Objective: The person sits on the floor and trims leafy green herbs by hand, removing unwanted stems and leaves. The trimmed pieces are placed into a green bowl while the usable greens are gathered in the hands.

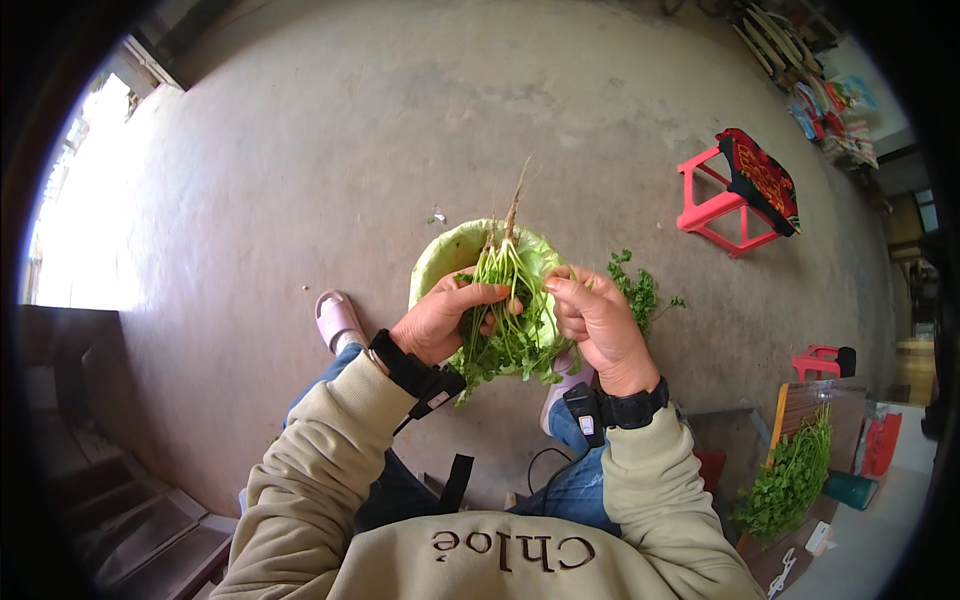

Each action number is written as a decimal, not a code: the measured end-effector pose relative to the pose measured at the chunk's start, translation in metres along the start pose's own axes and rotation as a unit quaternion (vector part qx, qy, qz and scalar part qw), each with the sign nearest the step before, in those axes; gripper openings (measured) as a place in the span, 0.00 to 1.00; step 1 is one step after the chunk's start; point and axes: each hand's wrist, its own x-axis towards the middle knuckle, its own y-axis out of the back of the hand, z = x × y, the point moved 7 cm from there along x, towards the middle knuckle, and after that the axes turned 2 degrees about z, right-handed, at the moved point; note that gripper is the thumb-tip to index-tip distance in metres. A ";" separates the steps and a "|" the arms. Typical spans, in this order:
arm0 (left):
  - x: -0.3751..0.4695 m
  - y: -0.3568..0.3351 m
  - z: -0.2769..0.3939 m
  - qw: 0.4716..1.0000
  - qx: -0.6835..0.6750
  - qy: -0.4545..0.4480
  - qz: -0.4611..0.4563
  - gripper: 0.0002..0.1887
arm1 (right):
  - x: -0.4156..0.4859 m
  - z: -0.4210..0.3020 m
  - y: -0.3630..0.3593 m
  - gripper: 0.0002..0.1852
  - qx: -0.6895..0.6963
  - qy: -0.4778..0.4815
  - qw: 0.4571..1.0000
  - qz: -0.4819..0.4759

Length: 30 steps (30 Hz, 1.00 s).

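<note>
My left hand (442, 315) grips a bunch of leafy herb, likely cilantro (510, 270), by its pale green stems. The brown roots point away from me, and the leaves hang down toward my lap. Beside the bunch, my right hand (592, 319) has thumb and forefinger pinched on a thin green stem; the fingers partly hide it. Beneath both hands stands a round container lined with a pale green plastic bag (442, 251). The bunch and my hands cover much of its opening.
Loose herb sprigs (637, 289) lie on the concrete floor right of the container. A red plastic stool (716, 206) carries a patterned cloth. At lower right, more of the leafy herb (795, 469) rests on a wooden board (832, 394), near a green cup (851, 489).
</note>
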 end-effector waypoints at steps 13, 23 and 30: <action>0.002 0.000 -0.002 1.000 -0.016 0.005 0.000 0.08 | 0.000 0.003 -0.005 0.04 -0.035 -0.008 0.999 -0.006; 0.002 0.006 0.002 0.998 -0.067 -0.006 0.006 0.11 | -0.002 -0.001 -0.008 0.05 -0.115 0.030 0.993 0.014; 0.003 0.011 0.001 0.996 -0.074 0.001 0.048 0.13 | -0.008 -0.015 -0.012 0.07 -0.212 0.138 0.966 0.055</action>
